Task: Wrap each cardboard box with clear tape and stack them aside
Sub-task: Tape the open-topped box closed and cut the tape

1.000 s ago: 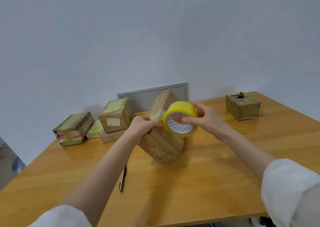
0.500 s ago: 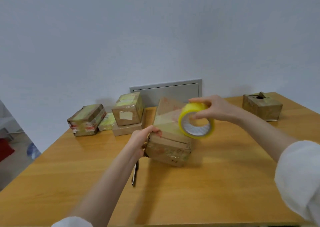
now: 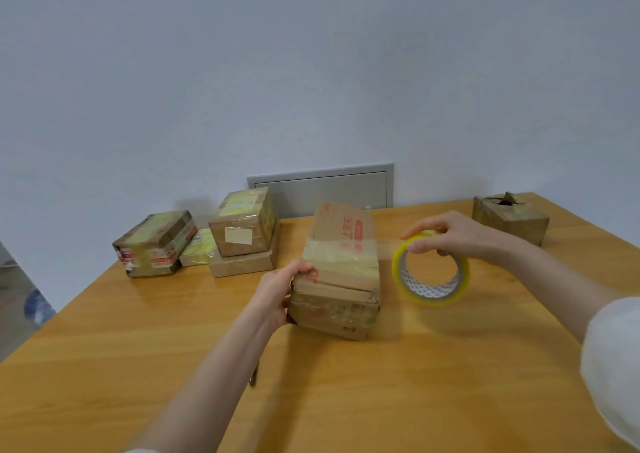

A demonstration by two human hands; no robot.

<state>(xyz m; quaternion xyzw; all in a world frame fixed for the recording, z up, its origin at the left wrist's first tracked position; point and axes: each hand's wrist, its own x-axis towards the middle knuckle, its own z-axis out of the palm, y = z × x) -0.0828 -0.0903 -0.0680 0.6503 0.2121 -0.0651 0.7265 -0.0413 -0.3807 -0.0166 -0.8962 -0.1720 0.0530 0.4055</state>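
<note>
We had the cardboard box (image 3: 341,279) resting mid-table (image 3: 346,400), and our left hand (image 3: 277,293) gripped its near left corner, fingers curled over the top edge. Our right hand (image 3: 457,234) pinched the top rim of the yellow tape roll (image 3: 431,272), held just right of the box, with a clear strip (image 3: 384,245) stretched from roll to box top. Other boxes (image 3: 242,224) sat grouped at the back left, one box (image 3: 510,219) far right

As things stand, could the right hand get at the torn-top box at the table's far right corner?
Probably not yet: the right hand grips the tape roll, whose strip is stuck to the centre box the left hand steadies. Bare table lies between it and the torn-top box.
</note>
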